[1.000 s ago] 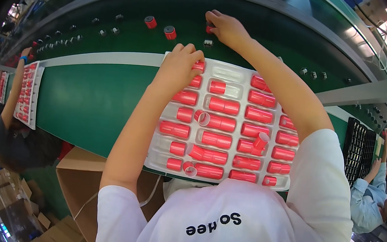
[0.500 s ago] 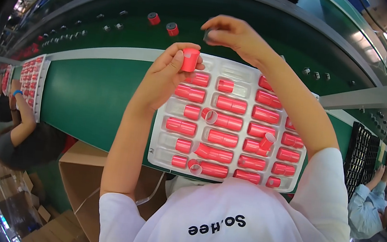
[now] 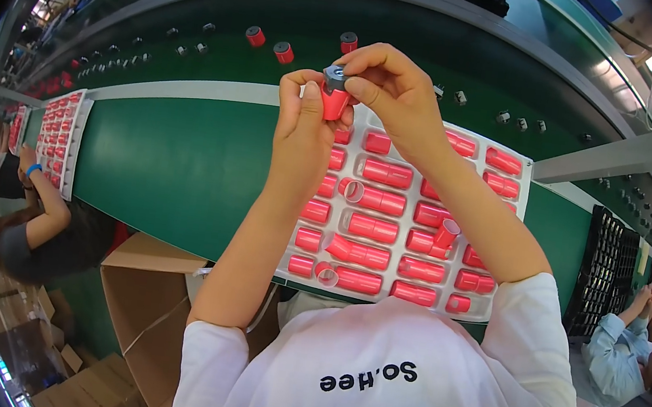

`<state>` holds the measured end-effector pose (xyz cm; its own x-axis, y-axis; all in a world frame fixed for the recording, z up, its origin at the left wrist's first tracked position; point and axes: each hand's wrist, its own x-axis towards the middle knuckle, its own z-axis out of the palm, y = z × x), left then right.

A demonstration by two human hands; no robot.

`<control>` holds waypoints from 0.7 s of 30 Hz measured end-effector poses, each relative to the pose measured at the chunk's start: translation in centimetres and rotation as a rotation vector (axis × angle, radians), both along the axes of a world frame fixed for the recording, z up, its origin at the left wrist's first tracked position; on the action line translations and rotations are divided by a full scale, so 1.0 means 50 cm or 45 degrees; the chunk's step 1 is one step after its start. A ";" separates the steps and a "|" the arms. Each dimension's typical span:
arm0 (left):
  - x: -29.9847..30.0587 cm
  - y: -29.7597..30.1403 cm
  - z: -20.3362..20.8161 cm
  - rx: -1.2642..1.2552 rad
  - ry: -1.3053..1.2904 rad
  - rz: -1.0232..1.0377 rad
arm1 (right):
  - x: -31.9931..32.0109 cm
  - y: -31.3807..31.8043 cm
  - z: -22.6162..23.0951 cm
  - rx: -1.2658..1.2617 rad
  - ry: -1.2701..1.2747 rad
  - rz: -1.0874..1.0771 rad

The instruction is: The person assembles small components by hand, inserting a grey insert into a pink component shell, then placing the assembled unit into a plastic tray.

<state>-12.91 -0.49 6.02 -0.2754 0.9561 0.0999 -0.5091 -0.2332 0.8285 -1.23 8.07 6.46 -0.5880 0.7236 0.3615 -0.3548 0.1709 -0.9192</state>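
My left hand is closed around a short pink cup-shaped piece, held upright above the far edge of a white tray. A dark grey fitting sits at the cup's mouth, pinched by the thumb and fingers of my right hand. How deep the fitting goes in cannot be seen. Below my hands, the white tray holds rows of pink cylinders lying in its slots. A few loose pink caps rest on top of them.
Beyond the tray, several pink pieces with dark tops and small metallic parts stand on a dark green belt. An open cardboard box is at lower left. Black trays stand at right. Co-workers sit on both sides, one in dark clothing.
My right hand has come from the belt to the pink cup, bringing the grey fitting to its mouth. My left hand has moved slightly right. The tray has shifted or turned slightly.
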 end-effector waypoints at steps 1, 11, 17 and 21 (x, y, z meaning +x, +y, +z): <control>0.002 0.000 -0.001 0.001 -0.001 0.001 | -0.002 -0.003 -0.001 0.118 -0.069 -0.091; 0.002 0.022 0.000 -0.186 -0.292 0.047 | -0.015 0.008 -0.027 0.227 -0.037 -0.193; 0.005 0.037 -0.013 -0.212 -0.205 0.081 | -0.010 0.022 -0.027 0.316 -0.199 -0.190; -0.007 0.049 -0.026 -0.232 -0.266 -0.068 | 0.009 0.043 -0.018 0.531 -0.392 -0.171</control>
